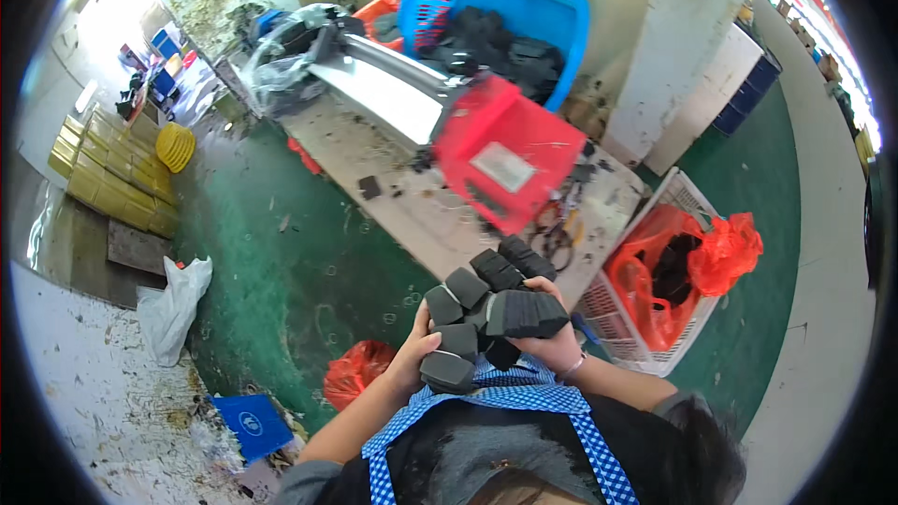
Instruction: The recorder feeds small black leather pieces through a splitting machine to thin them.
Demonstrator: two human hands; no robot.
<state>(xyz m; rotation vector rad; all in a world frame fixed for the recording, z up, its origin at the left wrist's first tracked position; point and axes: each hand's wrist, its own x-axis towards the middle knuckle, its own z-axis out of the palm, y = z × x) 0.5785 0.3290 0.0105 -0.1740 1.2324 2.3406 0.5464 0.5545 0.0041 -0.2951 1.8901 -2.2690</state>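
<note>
Close to my body I hold several bundles of black foam pads [452, 341], each a stack tied with a thin pale band. My left hand [412, 353] is wrapped round the left side of the pile. On the other side, my right hand [556, 344] grips another foam bundle [527, 314] from below and beside it. Two more bundles stick out at the top of the pile, toward the table [412, 224]. The fingertips under the foam are hidden. A blue checked apron [524, 399] lies right beneath the bundles.
On the table stands a red machine [510, 150] with a long metal bar lamp [383, 89]. Behind it, a blue basket [571, 37] holds black pieces. Scissors [558, 251] lie near the table's right end. A white crate [599, 318] with red bags is at right; a red bag [358, 372] sits left.
</note>
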